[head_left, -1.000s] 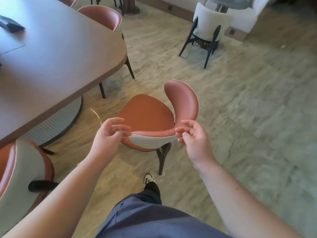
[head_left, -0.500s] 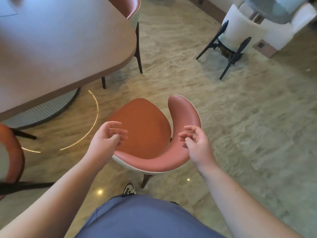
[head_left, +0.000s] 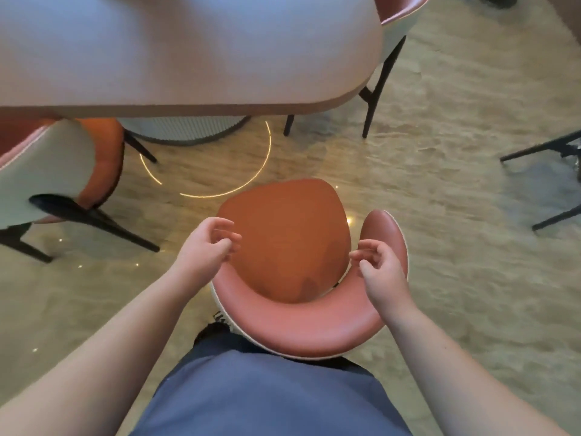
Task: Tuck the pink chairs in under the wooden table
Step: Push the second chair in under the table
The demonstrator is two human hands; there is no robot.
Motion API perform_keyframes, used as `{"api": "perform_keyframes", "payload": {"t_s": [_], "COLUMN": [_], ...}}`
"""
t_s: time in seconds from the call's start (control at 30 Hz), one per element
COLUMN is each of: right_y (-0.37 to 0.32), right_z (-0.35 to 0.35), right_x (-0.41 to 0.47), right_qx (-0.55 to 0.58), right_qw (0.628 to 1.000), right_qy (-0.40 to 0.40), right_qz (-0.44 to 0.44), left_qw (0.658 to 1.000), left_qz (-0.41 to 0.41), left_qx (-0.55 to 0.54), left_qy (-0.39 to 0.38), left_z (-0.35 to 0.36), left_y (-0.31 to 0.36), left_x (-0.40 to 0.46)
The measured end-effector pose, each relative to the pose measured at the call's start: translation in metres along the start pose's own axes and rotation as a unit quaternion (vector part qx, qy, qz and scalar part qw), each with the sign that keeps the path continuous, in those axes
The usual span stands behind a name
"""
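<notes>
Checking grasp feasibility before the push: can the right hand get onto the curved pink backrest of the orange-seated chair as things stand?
Probably yes. The right hand, fingers loosely curled and holding nothing, hovers right over the curved pink backrest on its right-hand bend. Nothing lies between them. Whether it already touches the rest is unclear.

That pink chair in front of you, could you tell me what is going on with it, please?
A person stands right behind the pink chair, both hands hovering over its curved backrest with fingers loosely curled: the left hand and the right hand grip nothing. The chair faces the wooden table but stands clear of it, not yet tucked in.
</notes>
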State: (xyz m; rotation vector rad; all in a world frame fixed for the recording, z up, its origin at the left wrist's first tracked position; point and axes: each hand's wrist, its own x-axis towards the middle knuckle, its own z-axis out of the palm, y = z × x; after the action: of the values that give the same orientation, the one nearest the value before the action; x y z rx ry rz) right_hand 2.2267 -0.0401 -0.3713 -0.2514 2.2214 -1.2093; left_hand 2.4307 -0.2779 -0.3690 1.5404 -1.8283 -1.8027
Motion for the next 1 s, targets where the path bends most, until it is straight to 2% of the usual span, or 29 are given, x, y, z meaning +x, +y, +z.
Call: {"api": "perform_keyframes", "payload": {"t_s": [0.17, 0.37, 0.47, 0.53, 0.6, 0.67, 0.77, 0.9, 1.0], "right_y": [0.013, 0.049, 0.066, 0.076, 0.084, 0.092, 0.098, 0.103, 0.112], "right_z": [-0.038, -0.063, -0.069, -0.070, -0.069, -0.067, -0.063, -0.059, -0.060], "right_x": [0.047, 0.088, 0.101, 0.108, 0.114, 0.120, 0.135, 0.160, 0.178], "right_qx": [-0.043, -0.146, -0.234, -0.273, -0.297, -0.291, -0.278, -0.251, -0.267], "right_qw": [0.997, 0.986, 0.968, 0.958, 0.952, 0.953, 0.956, 0.955, 0.948], "right_qy": [-0.050, -0.066, -0.073, -0.078, -0.079, -0.075, -0.052, -0.029, -0.029], "right_qz": [-0.030, -0.040, -0.046, -0.034, -0.001, 0.040, 0.077, 0.154, 0.169], "left_qw": [0.996, 0.967, 0.949, 0.941, 0.947, 0.951, 0.928, 0.921, 0.917], "left_qz": [-0.045, -0.098, -0.110, -0.137, -0.177, -0.232, -0.298, -0.313, -0.321], "left_qx": [0.006, 0.223, 0.286, 0.294, 0.229, 0.087, -0.072, -0.120, -0.134], "left_qy": [0.070, 0.071, 0.073, 0.101, 0.140, 0.185, 0.213, 0.200, 0.197], "left_z": [0.041, 0.067, 0.077, 0.082, 0.086, 0.088, 0.087, 0.082, 0.077], "left_y": [-0.021, -0.060, -0.079, -0.091, -0.102, -0.114, -0.126, -0.137, -0.145], "left_x": [-0.021, -0.023, -0.024, -0.023, -0.021, -0.018, -0.009, 0.005, 0.020]}}
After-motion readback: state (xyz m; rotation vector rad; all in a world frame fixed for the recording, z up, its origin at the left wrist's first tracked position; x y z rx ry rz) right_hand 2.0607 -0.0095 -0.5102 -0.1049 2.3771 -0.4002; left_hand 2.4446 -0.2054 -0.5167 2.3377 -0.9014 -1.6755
